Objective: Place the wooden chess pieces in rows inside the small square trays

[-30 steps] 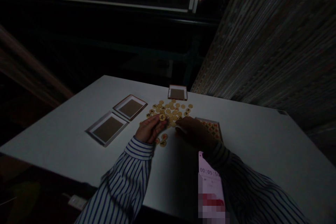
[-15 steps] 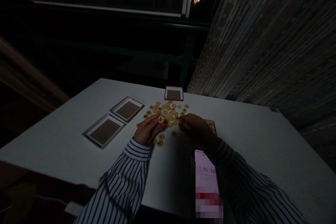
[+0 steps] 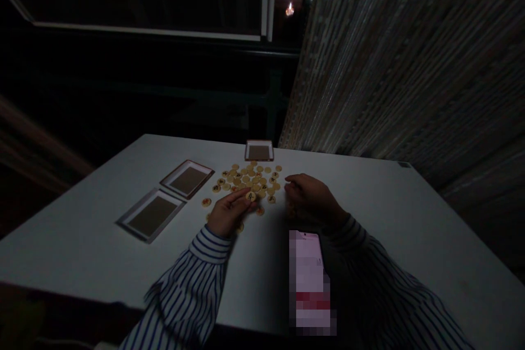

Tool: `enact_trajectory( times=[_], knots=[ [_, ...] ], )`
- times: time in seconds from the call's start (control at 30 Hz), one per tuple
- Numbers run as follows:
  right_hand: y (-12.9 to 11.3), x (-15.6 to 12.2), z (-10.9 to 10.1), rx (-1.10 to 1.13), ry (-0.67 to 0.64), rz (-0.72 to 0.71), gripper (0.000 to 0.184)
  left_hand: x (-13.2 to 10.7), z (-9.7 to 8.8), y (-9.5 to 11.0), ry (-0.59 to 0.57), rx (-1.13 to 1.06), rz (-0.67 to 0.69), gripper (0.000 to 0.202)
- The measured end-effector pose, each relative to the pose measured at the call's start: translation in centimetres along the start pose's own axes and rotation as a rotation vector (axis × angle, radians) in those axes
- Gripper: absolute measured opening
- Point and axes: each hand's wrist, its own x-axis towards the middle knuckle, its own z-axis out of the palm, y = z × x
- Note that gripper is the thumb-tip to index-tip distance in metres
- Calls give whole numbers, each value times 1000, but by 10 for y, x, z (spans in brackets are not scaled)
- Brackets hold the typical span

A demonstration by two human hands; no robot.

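Note:
A round wooden Chinese chess piece (image 3: 251,197) with a black character is pinched between the thumb and fingers of my left hand (image 3: 230,209), face up over the near edge of the pile. Many more pale round Chinese chess pieces (image 3: 246,179) lie loosely spread, several with black or red characters and others blank side up. To the right of this pile hovers my right hand (image 3: 309,198), its fingers curled together. Whatever lies inside those fingers is hidden. Two single pieces with red marks (image 3: 260,211) (image 3: 206,202) rest apart from the rest.
On the white table (image 3: 361,246) two shallow open boxes (image 3: 187,178) (image 3: 151,214) stand left of the pile, and a third box (image 3: 259,151) behind it. A lit phone (image 3: 309,268) lies near the front, by my right forearm. A string curtain (image 3: 348,65) hangs at the right.
My right hand has come away from the pile's right side, its fingers now apart from the pieces. My left hand keeps its piece. The view has shifted slightly.

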Motion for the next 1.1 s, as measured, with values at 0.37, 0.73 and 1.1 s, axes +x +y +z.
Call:
enact_trajectory(
  times=[0.37,0.73,1.1],
  knots=[
    [12,-9,-5,79,32,17,26,0,33,6,-62,112,52,53],
    [29,-14,-20,87,4,56,26,15,68,-3,-46,21,50,41],
    [41,-14,-13,67,-91,-101,22,22,76,-28,-51,38,8,30]
  ],
)
